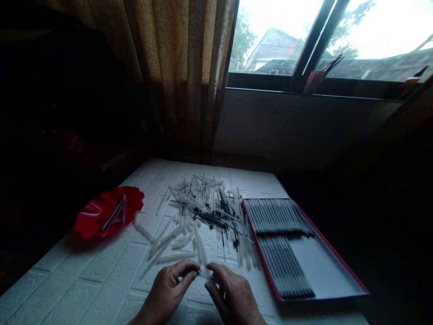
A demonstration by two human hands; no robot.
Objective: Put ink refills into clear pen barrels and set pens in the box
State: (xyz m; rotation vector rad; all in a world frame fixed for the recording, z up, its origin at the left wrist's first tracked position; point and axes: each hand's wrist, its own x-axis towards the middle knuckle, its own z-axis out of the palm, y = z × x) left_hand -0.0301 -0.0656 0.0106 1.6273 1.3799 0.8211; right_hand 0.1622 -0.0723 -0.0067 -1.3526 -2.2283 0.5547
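Observation:
Both hands meet at the near middle of the table. Between thumb and fingertips, my left hand (172, 286) grips one end of a translucent pen barrel (203, 273). My right hand (233, 293) has its fingers closed round the other end; a small dark bit shows by the left fingertips, too blurred to name. Just beyond the fingers lie loose clear pen barrels (172, 239). Further back is a heap of more barrels mixed with thin black refills (211, 218). A shallow box (338, 267) on the right holds rows of clear pens with black ends (286, 268).
A red wavy-rimmed dish (88, 216) with a few clear pieces in it stands on the left of the white brick-patterned table (101, 275). Behind the table are a curtain (179, 67) and a window (270, 45). The surroundings are very dark.

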